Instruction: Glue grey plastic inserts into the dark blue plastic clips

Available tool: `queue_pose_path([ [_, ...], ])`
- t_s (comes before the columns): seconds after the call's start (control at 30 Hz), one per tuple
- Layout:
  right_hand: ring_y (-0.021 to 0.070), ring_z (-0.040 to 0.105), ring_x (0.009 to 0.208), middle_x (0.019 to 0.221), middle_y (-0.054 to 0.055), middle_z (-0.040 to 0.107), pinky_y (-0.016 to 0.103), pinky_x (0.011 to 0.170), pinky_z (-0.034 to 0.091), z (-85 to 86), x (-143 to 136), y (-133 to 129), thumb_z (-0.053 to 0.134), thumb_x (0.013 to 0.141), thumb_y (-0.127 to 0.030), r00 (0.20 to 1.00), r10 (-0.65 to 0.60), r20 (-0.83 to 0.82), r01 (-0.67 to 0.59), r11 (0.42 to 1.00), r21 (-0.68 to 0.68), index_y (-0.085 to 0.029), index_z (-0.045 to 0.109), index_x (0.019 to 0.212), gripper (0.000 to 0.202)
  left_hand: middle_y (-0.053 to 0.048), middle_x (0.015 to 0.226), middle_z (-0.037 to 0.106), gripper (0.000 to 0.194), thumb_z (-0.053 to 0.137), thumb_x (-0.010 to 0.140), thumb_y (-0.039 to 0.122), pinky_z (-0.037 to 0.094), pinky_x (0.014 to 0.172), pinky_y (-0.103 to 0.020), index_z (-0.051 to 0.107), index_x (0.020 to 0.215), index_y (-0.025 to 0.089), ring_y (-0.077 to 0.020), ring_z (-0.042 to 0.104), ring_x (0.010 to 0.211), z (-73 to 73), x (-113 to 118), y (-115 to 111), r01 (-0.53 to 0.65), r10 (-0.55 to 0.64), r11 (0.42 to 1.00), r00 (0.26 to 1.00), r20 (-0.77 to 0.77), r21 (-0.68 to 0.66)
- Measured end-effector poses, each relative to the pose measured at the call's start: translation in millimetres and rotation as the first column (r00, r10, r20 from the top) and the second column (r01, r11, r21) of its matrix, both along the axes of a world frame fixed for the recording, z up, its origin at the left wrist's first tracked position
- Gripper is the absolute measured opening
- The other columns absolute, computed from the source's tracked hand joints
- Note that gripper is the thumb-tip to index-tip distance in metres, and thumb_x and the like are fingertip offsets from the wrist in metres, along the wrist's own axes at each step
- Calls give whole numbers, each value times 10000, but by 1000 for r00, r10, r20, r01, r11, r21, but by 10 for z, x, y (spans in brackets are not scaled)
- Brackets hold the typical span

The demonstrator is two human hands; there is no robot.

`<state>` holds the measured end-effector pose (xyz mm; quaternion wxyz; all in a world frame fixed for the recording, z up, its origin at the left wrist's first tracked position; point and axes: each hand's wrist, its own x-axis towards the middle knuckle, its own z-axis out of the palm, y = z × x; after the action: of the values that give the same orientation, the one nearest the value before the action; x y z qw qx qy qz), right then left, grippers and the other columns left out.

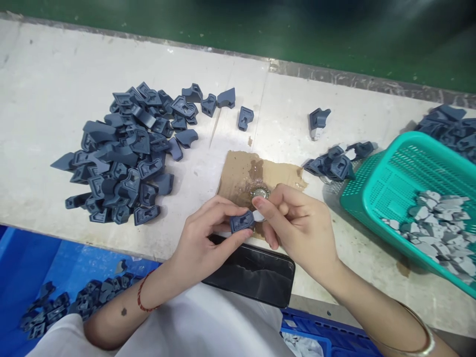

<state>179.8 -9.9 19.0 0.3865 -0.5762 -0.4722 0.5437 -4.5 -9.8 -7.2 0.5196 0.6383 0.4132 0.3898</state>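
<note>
My left hand (208, 238) grips a dark blue-grey moulded plastic part (241, 222) between thumb and fingers, its hollow side facing up. Against the right end of that part is a small light-grey piece (259, 215), pinched by my right hand (297, 223). Whether the two pieces are joined or only touching, I cannot tell. Just beyond my fingertips a small round metal container (260, 193) rests on a brown cardboard sheet (238, 173) with wet-looking stains. Under my hands lies a black phone (260, 277) at the table's near edge.
A large pile of blue-grey parts (122, 153) covers the table's left side. On the right, a green basket (364, 198) holds light-grey pieces (439, 228); a few parts with light-grey pieces (330, 163) lie beside it. A blue bin (74, 263) below contains more dark parts.
</note>
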Motion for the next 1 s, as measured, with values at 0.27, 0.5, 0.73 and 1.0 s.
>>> queue_pose_path([
  [0.27, 72, 459, 378, 467, -70, 558, 195, 399, 345, -2, 25, 7, 637, 1001, -504, 985, 83, -148, -89, 995, -37, -226, 493, 737, 408, -30, 955, 687, 98, 581, 1032, 204, 541, 771, -244, 596, 1128, 195, -147, 665, 845, 81, -17, 1, 121, -77, 982, 957, -280, 144],
  [0.5, 90, 451, 518, 609, -45, 496, 230, 524, 360, -16, 140, 55, 436, 1098, -309, 848, 199, 492, -420, 818, 394, -217, 497, 797, 321, 0, 907, 694, 118, 560, 1058, 288, 494, 711, -224, 618, 1093, 192, -129, 654, 784, 98, -48, 19, 112, -104, 993, 965, -240, 21],
  [0.73, 122, 484, 554, 629, -10, 559, 261, 569, 376, -75, 84, 47, 352, 1117, -267, 682, 45, 730, -561, 673, 482, -221, 478, 750, 391, -11, 937, 696, 146, 530, 1068, 292, 495, 691, -222, 624, 1108, 188, -135, 657, 808, 95, -65, 7, 119, -127, 992, 969, -214, -49],
  [1.0, 117, 483, 529, 598, -28, 534, 266, 546, 348, -27, 81, 63, 351, 1115, -268, 678, 123, 725, -586, 685, 432, -225, 460, 739, 394, -16, 881, 682, 172, 522, 1065, 312, 473, 631, -230, 625, 1081, 175, -138, 640, 744, 98, -68, -1, 137, -139, 990, 964, -227, -27],
])
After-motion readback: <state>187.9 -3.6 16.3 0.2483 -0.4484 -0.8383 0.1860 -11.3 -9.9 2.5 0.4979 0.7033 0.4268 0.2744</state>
